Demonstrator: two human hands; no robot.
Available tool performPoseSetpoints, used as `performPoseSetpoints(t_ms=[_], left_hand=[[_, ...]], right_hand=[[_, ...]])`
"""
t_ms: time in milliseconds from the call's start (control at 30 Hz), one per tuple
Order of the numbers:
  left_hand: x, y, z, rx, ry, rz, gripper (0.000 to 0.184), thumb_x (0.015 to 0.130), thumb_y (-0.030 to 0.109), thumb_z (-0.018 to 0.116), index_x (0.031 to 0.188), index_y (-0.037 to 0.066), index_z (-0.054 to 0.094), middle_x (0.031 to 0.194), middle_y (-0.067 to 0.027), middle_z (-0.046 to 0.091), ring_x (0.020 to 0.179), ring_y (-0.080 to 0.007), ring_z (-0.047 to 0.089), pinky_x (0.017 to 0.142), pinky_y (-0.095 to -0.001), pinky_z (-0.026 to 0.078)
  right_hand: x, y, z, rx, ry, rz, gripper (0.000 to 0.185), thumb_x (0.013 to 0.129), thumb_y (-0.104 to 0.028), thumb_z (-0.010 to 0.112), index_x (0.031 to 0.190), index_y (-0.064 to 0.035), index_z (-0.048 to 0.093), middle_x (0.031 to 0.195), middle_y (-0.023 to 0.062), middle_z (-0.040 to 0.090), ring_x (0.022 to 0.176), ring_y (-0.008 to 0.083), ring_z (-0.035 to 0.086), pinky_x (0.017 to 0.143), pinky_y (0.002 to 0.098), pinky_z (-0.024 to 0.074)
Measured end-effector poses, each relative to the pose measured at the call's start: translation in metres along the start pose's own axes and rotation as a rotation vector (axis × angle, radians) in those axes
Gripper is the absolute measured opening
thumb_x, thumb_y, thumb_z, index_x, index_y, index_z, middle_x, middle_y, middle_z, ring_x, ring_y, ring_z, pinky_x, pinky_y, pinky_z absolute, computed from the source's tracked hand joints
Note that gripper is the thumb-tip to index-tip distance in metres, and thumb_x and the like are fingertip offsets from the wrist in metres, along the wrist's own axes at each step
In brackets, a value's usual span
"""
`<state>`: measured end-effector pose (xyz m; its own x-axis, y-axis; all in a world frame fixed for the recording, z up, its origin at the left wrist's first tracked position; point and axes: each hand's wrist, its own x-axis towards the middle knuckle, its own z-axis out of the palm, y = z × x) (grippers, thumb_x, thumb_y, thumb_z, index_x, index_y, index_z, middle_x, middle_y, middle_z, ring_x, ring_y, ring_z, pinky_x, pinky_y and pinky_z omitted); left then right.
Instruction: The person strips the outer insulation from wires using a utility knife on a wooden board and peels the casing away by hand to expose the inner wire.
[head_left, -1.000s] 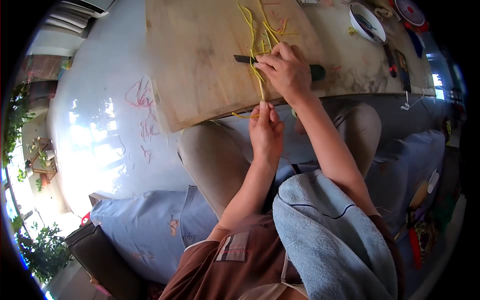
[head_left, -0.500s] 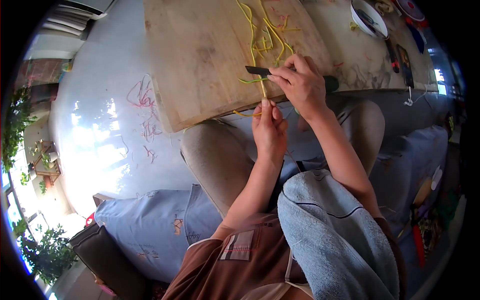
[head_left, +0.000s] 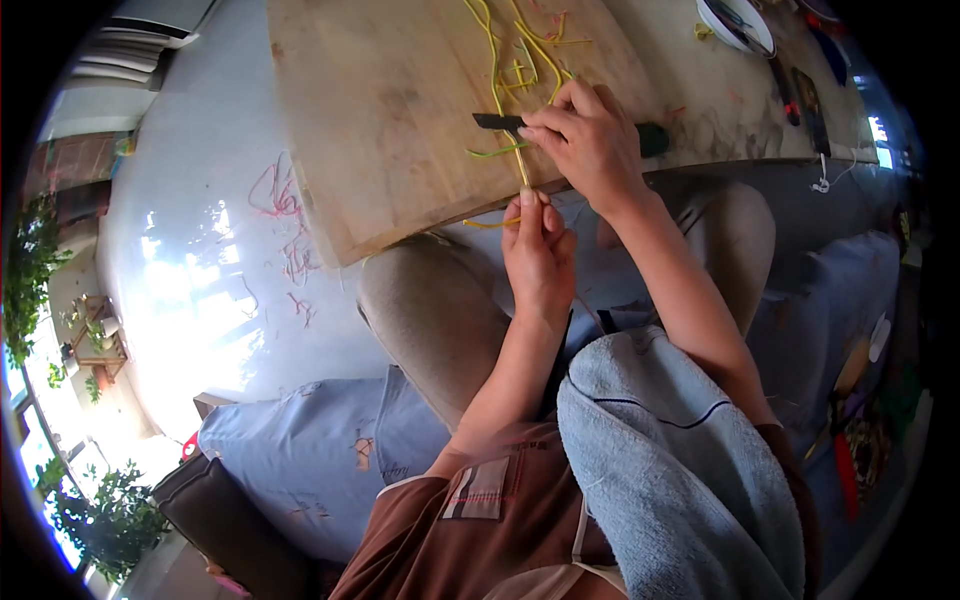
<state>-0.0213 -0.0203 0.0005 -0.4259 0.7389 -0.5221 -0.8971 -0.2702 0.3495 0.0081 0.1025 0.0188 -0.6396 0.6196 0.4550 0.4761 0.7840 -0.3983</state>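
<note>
My left hand pinches a thin yellow wire at the near edge of a wooden board. A short yellow-orange piece sticks out to the left of its fingertips. Closed round a knife, my right hand holds the dark blade across the wire, a little beyond the left fingertips. The knife's dark green handle end shows beyond the right hand. A green strip lies by the wire just below the blade. Whether the edge cuts in cannot be seen.
Several yellow pieces lie farther up the board. At the upper right stand a white bowl with tools in it and a dark phone-like device. Red thin strands are scattered on the floor at left. A blue towel lies over my lap.
My right hand and the knife have moved slightly up and left, a little farther from my left fingertips. The left hand keeps its pinch on the wire; the whole view has shifted slightly.
</note>
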Motion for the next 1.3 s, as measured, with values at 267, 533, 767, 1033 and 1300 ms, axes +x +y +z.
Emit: performPoseSetpoints(t_ms=[267, 533, 767, 1033, 1300], left_hand=[[-0.002, 0.003, 0.004, 0.018, 0.01, -0.017, 0.016, 0.093, 0.022, 0.046, 0.082, 0.01, 0.048, 0.057, 0.0047, 0.04, 0.043, -0.0033, 0.027, 0.034, -0.0182, 0.019], [-0.004, 0.003, 0.003, -0.037, 0.068, -0.009, 0.016, 0.092, 0.021, 0.047, 0.081, 0.009, 0.049, 0.057, 0.004, 0.04, 0.045, -0.0033, 0.029, 0.037, -0.0186, 0.021], [-0.009, -0.003, 0.0, -0.012, 0.017, -0.001, 0.016, 0.093, 0.023, 0.047, 0.084, 0.009, 0.049, 0.059, 0.0034, 0.042, 0.046, -0.0036, 0.029, 0.038, -0.0187, 0.022], [-0.039, -0.02, -0.004, 0.263, 0.051, -0.07, 0.024, 0.091, 0.024, 0.049, 0.109, 0.008, 0.052, 0.082, -0.0015, 0.056, 0.074, -0.0101, 0.051, 0.065, -0.0241, 0.04], [0.001, 0.012, 0.0, 0.364, -0.049, 0.052, 0.016, 0.09, 0.023, 0.052, 0.093, 0.007, 0.054, 0.08, -0.0016, 0.058, 0.07, -0.0092, 0.054, 0.062, -0.0254, 0.046]], right_hand=[[0.016, 0.003, 0.018, -0.012, 0.138, -0.065, 0.006, 0.069, -0.024, 0.067, 0.07, -0.0191, 0.063, 0.077, -0.0006, 0.048, 0.076, 0.0219, 0.048, 0.068, 0.0363, 0.0429], [0.065, 0.034, -0.009, -0.048, 0.005, 0.01, 0.016, 0.073, -0.024, 0.067, 0.088, -0.0162, 0.067, 0.083, 0.0031, 0.052, 0.081, 0.021, 0.052, 0.07, 0.0346, 0.0434], [-0.003, 0.009, -0.013, -0.016, -0.042, -0.129, 0.018, 0.065, -0.009, 0.065, 0.081, -0.0185, 0.067, 0.077, 0.0, 0.049, 0.077, 0.02, 0.052, 0.066, 0.0318, 0.0461], [-0.021, 0.016, -0.029, 0.027, -0.068, -0.199, 0.017, 0.065, -0.013, 0.067, 0.081, -0.0171, 0.067, 0.078, 0.0012, 0.05, 0.076, 0.02, 0.051, 0.067, 0.0312, 0.0456], [-0.019, 0.015, -0.032, 0.092, -0.078, -0.192, 0.015, 0.066, -0.017, 0.068, 0.082, -0.016, 0.067, 0.078, -0.0014, 0.054, 0.078, 0.0187, 0.052, 0.069, 0.0296, 0.0458]])
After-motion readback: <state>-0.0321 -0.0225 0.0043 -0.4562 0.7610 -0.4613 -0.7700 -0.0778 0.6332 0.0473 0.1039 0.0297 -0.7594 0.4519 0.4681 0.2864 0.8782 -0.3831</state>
